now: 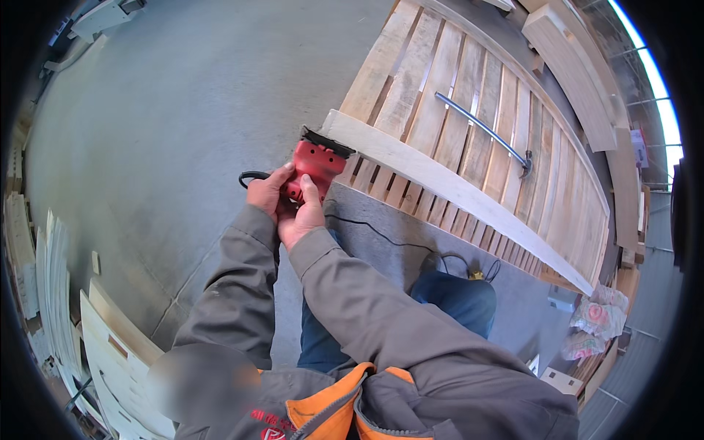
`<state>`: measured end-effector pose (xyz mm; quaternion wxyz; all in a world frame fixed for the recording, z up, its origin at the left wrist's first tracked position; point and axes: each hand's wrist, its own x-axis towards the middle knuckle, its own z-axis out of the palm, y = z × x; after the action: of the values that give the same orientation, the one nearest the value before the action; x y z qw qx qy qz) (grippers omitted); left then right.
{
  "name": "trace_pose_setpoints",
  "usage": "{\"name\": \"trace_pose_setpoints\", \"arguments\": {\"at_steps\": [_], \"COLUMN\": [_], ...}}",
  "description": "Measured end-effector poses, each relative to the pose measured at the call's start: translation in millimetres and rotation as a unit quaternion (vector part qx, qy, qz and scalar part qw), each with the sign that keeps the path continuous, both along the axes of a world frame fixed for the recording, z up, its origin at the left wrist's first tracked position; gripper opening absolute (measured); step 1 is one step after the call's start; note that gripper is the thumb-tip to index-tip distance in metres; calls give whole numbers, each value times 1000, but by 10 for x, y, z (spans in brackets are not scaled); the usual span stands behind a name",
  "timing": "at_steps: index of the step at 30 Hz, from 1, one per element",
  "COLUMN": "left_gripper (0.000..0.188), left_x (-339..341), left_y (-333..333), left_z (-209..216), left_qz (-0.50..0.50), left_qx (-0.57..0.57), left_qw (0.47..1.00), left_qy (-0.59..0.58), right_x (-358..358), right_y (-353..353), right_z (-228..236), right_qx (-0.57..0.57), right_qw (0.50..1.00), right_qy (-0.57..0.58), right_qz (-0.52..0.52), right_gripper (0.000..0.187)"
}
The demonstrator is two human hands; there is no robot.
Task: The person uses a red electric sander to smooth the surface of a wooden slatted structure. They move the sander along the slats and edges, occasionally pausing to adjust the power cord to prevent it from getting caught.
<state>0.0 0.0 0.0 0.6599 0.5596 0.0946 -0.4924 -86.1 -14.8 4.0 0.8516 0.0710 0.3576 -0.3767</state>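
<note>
From where I stand, taking the sander as the clock's centre, pale strips of wood (59,271) lie bundled along the edge of the room near eight o'clock, and cut panels (110,352) lean between seven and eight, presumably there to keep the middle floor walkable. The left grip (265,192), a bare hand, wraps the side of the red power sander (320,163); the right grip (305,218) closes on its rear from six o'clock, thumb laid along the body, the other fingers mostly hidden. Both pinch the tool between them, likely because two hands steady it better than one. It sits at the near-left corner of the slatted frame (433,88), its dark pad turned toward one o'clock, squared up to the end of a pale board (455,187); whether they touch I can't tell. The black cord (378,233) runs slack to four o'clock, which seems to leave the arms free, and bunches by a yellow plug (477,276). Near three o'clock a metal-handled hammer (480,126) rests across the slats, probably for easy reach. Thick beams (576,81) lie past the frame's far edge, and plastic bags (601,315) slump at four o'clock.
</note>
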Motion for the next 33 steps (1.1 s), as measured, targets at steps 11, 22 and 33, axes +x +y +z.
{"name": "trace_pose_setpoints", "arguments": {"at_steps": [11, 22, 33], "left_gripper": [22, 25, 33], "left_x": [-111, -904, -1932], "left_y": [-64, -298, -596], "left_z": [4, 175, 93], "left_qz": [-7, -27, -86], "left_qx": [-22, -12, -21], "left_qw": [999, 999, 995], "left_qy": [25, 36, 51], "right_x": [-117, -911, -1993], "right_y": [-49, -273, -559], "right_z": [36, 284, 301], "right_qx": [22, 11, 37], "right_qw": [999, 998, 991], "right_qy": [19, 27, 44], "right_qz": [-39, -55, -124], "right_gripper": [42, 42, 45]}}
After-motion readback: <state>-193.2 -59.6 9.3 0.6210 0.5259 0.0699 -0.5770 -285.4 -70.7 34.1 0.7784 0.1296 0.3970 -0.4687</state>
